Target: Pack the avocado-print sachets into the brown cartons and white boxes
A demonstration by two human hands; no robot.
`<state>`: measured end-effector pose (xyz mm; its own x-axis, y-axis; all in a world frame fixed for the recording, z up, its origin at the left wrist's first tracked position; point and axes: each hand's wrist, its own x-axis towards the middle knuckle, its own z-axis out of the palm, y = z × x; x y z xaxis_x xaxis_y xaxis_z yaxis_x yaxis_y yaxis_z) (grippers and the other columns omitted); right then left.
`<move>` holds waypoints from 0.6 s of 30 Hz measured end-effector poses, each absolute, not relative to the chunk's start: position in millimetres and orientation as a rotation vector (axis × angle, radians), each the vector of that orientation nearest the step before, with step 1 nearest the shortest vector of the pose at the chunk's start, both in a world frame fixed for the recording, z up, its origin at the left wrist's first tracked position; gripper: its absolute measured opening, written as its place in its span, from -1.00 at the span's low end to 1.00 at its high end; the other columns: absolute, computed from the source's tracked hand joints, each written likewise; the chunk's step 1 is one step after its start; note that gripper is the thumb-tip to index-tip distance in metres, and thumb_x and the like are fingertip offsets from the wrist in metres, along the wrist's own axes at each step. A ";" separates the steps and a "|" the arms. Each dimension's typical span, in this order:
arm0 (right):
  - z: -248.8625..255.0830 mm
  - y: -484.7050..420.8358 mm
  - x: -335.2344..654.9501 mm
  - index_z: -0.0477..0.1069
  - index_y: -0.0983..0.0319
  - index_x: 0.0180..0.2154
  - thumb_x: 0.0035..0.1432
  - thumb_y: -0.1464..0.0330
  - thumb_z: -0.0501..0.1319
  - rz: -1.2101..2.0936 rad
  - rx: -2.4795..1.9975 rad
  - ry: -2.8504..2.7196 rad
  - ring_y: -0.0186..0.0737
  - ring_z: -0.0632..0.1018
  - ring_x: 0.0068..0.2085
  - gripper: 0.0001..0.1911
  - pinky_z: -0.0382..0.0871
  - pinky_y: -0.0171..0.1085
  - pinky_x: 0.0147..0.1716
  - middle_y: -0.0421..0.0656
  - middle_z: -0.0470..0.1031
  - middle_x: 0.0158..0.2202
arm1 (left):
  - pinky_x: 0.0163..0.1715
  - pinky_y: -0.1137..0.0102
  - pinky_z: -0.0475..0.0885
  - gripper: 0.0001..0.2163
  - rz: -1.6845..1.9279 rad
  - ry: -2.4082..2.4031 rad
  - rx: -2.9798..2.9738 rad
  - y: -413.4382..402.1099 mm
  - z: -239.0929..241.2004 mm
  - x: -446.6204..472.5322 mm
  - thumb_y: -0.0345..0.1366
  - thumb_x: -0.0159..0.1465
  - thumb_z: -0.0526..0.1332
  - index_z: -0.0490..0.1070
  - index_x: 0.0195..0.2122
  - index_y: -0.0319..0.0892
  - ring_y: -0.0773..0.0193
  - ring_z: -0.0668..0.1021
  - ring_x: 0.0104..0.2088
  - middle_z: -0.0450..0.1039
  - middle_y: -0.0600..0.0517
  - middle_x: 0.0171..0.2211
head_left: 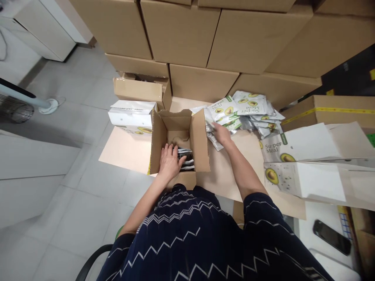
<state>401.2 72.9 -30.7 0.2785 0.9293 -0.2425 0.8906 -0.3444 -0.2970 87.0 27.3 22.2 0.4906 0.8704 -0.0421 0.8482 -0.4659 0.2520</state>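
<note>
Boxed packets [186,160] are pressed by the spread left hand [169,160]; the two-o'clock pile [249,111] is touched by the right hand [222,133], grip unclear.

Stacked cardboard boxes [181,31], black phone [332,237], floor fan [16,111]

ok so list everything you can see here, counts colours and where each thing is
open carton: one, brown, centre, flaps up
packets in the carton: several, silver and dark, stood on edge at its near end
loose packets: a pile, too overlapped to count, white and green with avocado print, right of the carton
printed box: one, white, left of the carton
more printed boxes: at least two, white with avocado print, lying far right
stacked cartons: many, brown, behind
phone: one, black, lower right
fan: one, grey, on the floor at left
left hand: inside the open carton, against the packets there
right hand: on the loose packets
</note>
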 end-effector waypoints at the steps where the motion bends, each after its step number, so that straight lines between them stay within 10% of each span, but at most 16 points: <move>1: -17.2 71.9 407.7 0.29 0.29 0.21 0.32 0.35 -0.05 0.523 -2.415 -1.603 0.06 0.48 0.07 -0.53 0.36 -0.06 0.02 0.13 0.47 0.09 | 0.29 -0.06 0.11 -0.40 0.140 1.469 2.497 27.3 22.1 87.0 0.01 0.36 0.00 0.25 0.23 -0.40 -0.19 0.17 0.34 0.23 -0.35 0.25; 11: 173.0 55.7 344.4 0.44 0.25 -0.35 0.24 0.23 0.14 0.564 -1.693 -1.758 -0.17 0.52 -0.27 -0.76 0.41 -0.23 -0.22 -0.15 0.49 -0.37 | 0.29 -0.05 0.11 -0.41 0.148 1.469 2.516 27.7 21.5 87.0 0.00 0.37 -0.01 0.27 0.22 -0.39 -0.19 0.18 0.32 0.26 -0.34 0.23; 18: 108.0 127.8 245.9 0.50 0.39 -0.23 0.11 0.44 0.23 0.929 -1.806 -2.504 -0.02 0.54 -0.16 -0.82 0.32 -0.27 -0.25 0.10 0.57 -0.20 | 0.28 -0.05 0.11 -0.43 0.145 1.472 2.511 26.8 21.7 87.8 -0.02 0.37 0.00 0.28 0.20 -0.41 -0.20 0.19 0.32 0.27 -0.35 0.23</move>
<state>245.9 127.8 108.0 -0.3701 0.8451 -0.3856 0.8922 0.2078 -0.4010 87.8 26.8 21.7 0.4915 0.8704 -0.0289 0.8479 -0.4708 0.2437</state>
